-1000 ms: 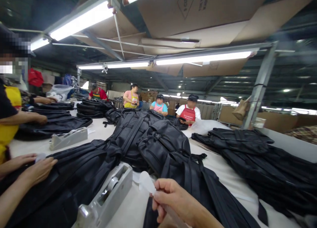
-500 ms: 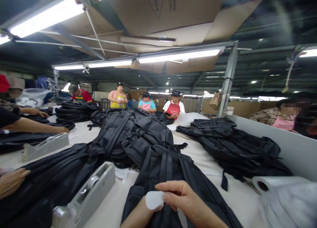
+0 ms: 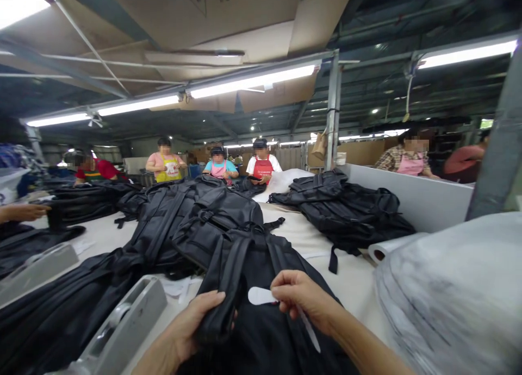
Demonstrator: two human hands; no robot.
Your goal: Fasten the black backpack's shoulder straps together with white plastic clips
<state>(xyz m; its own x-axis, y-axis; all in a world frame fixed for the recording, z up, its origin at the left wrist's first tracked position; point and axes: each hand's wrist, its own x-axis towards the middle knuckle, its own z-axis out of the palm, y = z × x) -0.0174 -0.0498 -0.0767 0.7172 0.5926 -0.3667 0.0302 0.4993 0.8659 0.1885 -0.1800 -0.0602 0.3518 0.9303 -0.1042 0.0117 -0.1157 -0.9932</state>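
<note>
A black backpack (image 3: 261, 255) lies right in front of me, its straps facing up. My left hand (image 3: 196, 320) is closed round one padded shoulder strap (image 3: 234, 272), thumb on top. Above the backpack, my right hand (image 3: 296, 293) pinches a white tag (image 3: 261, 295) with a rounded end. A narrow white strip (image 3: 310, 331) hangs below the same hand; whether it is part of the tag I cannot tell.
Other black backpacks (image 3: 163, 223) lie beyond and at the left. A grey tape dispenser (image 3: 126, 315) stands at lower left. Clear plastic bags (image 3: 457, 288) bulge at right beside a white roll (image 3: 395, 245). A co-worker's hand (image 3: 28, 212) is at far left.
The view has turned right. My left hand has come away from beside the tag and taken hold of the shoulder strap. My right hand keeps the tag, now turned sideways.
</note>
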